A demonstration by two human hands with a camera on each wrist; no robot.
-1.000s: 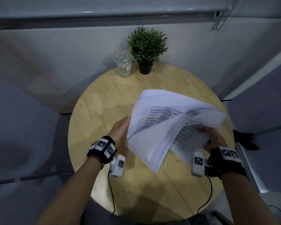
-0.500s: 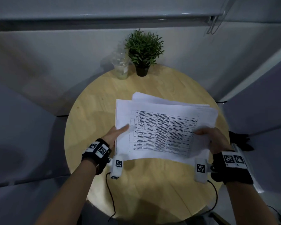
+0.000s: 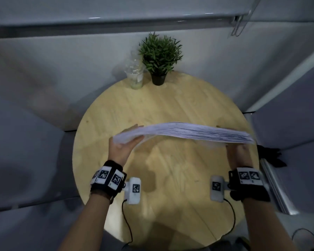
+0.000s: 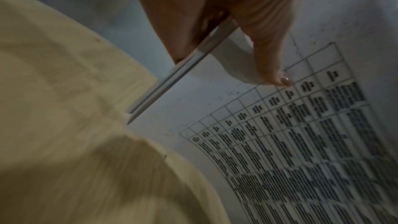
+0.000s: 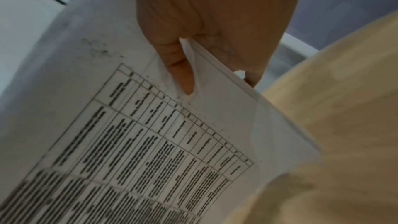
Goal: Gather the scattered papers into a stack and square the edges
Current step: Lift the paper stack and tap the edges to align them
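A stack of white papers with printed tables stands on its long edge over the round wooden table, so the head view shows it edge-on. My left hand pinches its left end, thumb on the printed face and fingers behind. At the right end my right hand grips the same way, thumb on the front sheet. The sheet edges look slightly fanned. Whether the lower edge touches the table, I cannot tell.
A potted green plant and a clear plastic cup stand at the table's far edge against the wall. A dark object lies beyond the table's right rim. Grey panels close in on both sides.
The papers went from a loose fanned bundle to one stack held face up, then tipped upright on edge. Both hands now hold its short ends, further apart.
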